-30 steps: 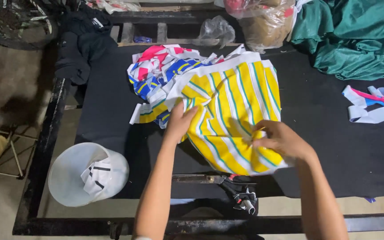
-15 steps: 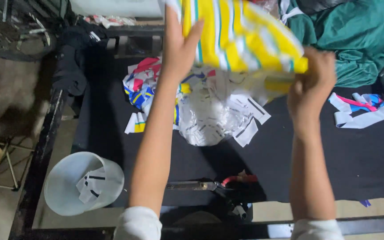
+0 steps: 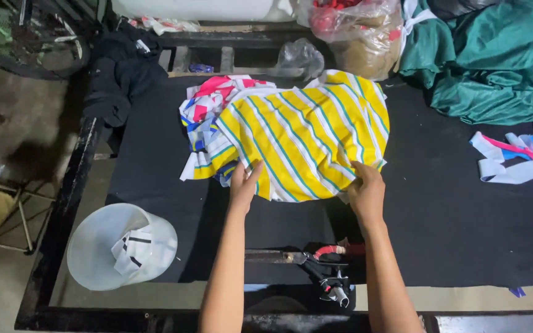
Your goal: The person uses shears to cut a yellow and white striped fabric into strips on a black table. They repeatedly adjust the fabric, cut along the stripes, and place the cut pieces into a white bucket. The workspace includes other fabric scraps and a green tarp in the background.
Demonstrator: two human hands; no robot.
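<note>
Fingers [image 3: 240,174] of the left hand [image 3: 244,185] lie spread and nearly flat on the near edge of the yellow striped cloth [image 3: 306,132], thumb out to the side, pressing the fabric down rather than pinching it. Those of the right hand [image 3: 365,191] curl loosely over the cloth's near right corner, touching it; whether they pinch the hem cannot be told. That cloth, yellow with white and teal stripes, lies spread on the black counter [image 3: 451,209], just beyond both hands. Under its far left side a heap of cloth scraps [image 3: 208,108] in pink, blue and white pokes out, touching it. Nearer the person than the cloth, between the forearms, a pair of scissors [image 3: 322,268] with red-wrapped handles lies on the counter's near edge. Left of the cloth and nearer, a white plastic bucket [image 3: 118,246] holding a few scraps sits at the counter's corner. Right of the cloth, well apart, lies a strip of white, pink and blue fabric [image 3: 516,157], and beyond that a pile of green cloth [image 3: 488,68]. Beyond the striped cloth stands a clear plastic bag [image 3: 356,31].
</note>
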